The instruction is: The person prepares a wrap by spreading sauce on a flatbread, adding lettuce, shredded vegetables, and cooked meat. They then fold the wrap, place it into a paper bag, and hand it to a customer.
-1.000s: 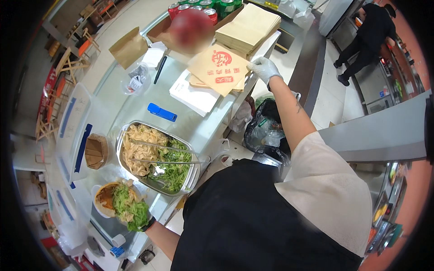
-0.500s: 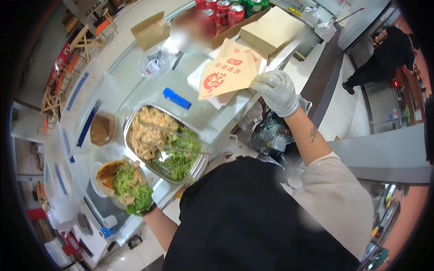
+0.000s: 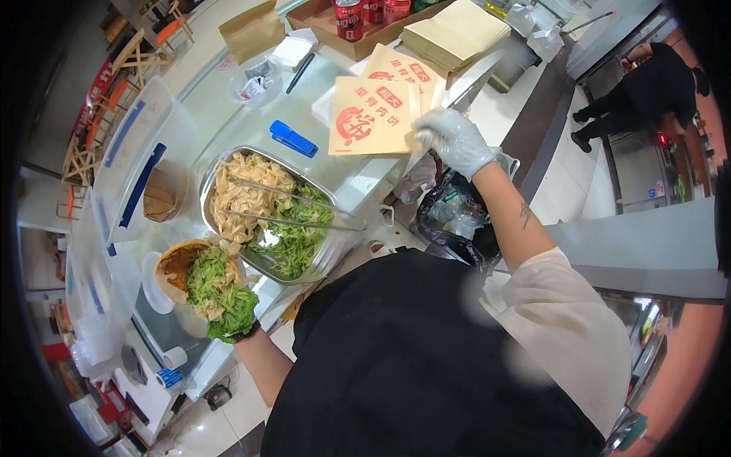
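My left hand (image 3: 245, 333), mostly hidden beneath the food, holds up a round stuffed flatbread (image 3: 173, 276). Out of its open side spill shredded cucumber (image 3: 207, 283), pale strips and a green lettuce leaf (image 3: 234, 312). On the right, my right hand (image 3: 457, 142) wears a clear glove and pinches the right edge of a tan paper bag (image 3: 390, 126) with red print. A second such bag (image 3: 411, 68) lies partly behind it. Between my hands stands a metal tray (image 3: 324, 276) of pale strips (image 3: 247, 190) and shredded cucumber, with metal tongs (image 3: 308, 224) resting across it.
A blue stapler (image 3: 293, 139), a black pen (image 3: 301, 73) and a clear tub (image 3: 255, 80) lie on the glass counter. Farther back are stacked paper bags (image 3: 457, 30) and a cardboard tray (image 3: 312, 27) of cans. A black rubbish bag (image 3: 457, 209) is below my right arm.
The paper bag in my right hand has turned more upright and come slightly nearer, uncovering more of the bag behind it. My left hand still holds the flatbread. The whole view has shifted slightly.
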Demonstrator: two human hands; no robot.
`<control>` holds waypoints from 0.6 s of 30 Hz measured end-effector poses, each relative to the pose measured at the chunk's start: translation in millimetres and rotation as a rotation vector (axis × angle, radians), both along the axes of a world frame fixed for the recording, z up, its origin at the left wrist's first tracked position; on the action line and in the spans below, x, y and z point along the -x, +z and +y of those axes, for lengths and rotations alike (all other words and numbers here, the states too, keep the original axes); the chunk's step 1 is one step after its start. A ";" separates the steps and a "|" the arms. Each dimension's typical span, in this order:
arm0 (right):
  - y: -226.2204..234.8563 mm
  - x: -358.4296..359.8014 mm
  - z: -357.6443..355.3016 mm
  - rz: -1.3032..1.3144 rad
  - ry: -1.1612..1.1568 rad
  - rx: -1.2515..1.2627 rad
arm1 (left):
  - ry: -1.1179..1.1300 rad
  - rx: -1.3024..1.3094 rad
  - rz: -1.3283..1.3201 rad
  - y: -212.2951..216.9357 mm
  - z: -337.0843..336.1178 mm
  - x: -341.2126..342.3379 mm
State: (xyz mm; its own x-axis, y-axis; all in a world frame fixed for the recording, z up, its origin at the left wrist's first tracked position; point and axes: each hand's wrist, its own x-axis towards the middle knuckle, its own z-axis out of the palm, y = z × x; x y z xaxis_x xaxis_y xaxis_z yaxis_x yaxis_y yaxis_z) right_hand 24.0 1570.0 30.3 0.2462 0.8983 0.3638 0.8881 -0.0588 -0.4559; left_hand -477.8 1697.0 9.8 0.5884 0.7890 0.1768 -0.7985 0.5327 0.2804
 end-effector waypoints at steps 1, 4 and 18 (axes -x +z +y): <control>-1.8 -4.4 3.8 0.094 -0.063 -0.050 | 0.063 -0.035 0.074 -2.6 -0.4 3.1; 6.3 -16.2 34.9 0.149 -0.274 0.112 | 0.180 -0.107 0.237 -5.0 -5.4 5.2; 20.5 16.4 86.0 0.192 -0.278 0.119 | 0.354 0.194 0.313 10.8 -20.9 -6.1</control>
State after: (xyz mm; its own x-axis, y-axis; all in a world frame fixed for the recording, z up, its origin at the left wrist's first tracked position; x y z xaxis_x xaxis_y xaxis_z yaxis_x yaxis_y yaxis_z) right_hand 7.6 1655.9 50.8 0.5409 0.8207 0.1842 0.7297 -0.3490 -0.5880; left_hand -471.8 1676.1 20.6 0.2808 0.9503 -0.1344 -0.8331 0.3108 0.4576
